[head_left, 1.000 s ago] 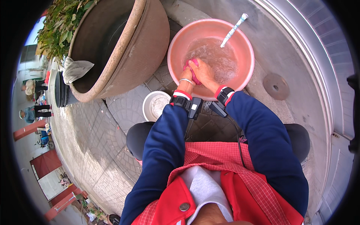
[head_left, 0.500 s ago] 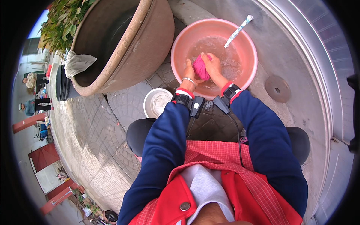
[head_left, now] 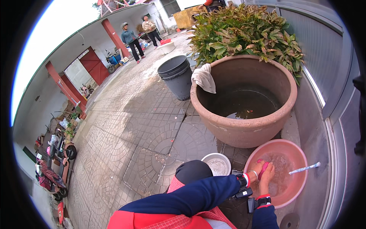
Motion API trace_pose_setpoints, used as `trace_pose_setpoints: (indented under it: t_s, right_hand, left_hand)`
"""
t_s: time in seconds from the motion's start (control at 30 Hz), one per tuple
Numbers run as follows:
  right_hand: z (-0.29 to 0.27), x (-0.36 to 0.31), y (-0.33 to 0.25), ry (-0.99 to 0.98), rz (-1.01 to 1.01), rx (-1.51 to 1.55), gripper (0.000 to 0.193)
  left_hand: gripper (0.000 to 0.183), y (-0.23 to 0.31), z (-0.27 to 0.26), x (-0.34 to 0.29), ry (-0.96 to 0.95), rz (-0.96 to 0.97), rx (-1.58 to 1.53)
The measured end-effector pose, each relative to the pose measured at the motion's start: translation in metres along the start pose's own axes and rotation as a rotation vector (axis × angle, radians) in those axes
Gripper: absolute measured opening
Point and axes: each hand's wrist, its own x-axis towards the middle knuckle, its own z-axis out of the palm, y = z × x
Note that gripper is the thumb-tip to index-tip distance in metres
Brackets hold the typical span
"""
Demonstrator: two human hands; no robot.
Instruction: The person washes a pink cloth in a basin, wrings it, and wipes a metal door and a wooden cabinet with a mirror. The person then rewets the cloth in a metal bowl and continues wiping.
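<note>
"Four containers catch our eye in the head view; where do we find the pink cloth (head_left: 263, 171)?"

"Inside the pink basin (head_left: 295, 191), bunched between the left hand (head_left: 256, 167) and the right hand (head_left: 269, 174). We see fingers curled around it, pressing from both sides; exact fingertips we cannot tell."

"What else do we see in that basin?"

"Cloudy water (head_left: 281, 162), with a white-and-blue tube (head_left: 304, 168) reaching over the rim."

"And our other three?"

"A white bowl (head_left: 229, 164) near it, its pale contents unclear; a big clay pot (head_left: 244, 131) holding dark water, a greyish rag (head_left: 204, 78) draped over its rim; a black bucket (head_left: 179, 82), whose inside we cannot make out."
</note>
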Motion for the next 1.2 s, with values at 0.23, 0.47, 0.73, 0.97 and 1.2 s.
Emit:
trace_pose_setpoints:
  t_s: [0.23,0.47,0.73,0.97,1.2]
  right_hand:
    - [-0.003,0.009,0.033,-0.273,0.605,0.622,0.029]
    - [-0.007,0.004,0.011,-0.491,0.797,0.958,0.038]
    - [-0.015,0.002,0.016,-0.654,0.947,0.924,0.048]
    - [-0.082,0.015,-0.033,-0.862,0.520,0.171,0.055]
    - [-0.227,0.038,-0.067,-0.639,0.256,-1.056,0.067]
  left_hand:
    - [0.016,0.013,0.006,-0.044,-0.037,0.565,0.370]
    - [0.013,0.032,-0.001,-0.054,-0.136,0.779,0.673]
    - [0.017,0.048,-0.004,-0.068,-0.270,0.880,0.763]
    - [0.024,0.043,-0.021,-0.039,-0.264,0.585,0.598]
    - [0.038,0.062,-0.074,-0.022,0.153,0.560,0.974]
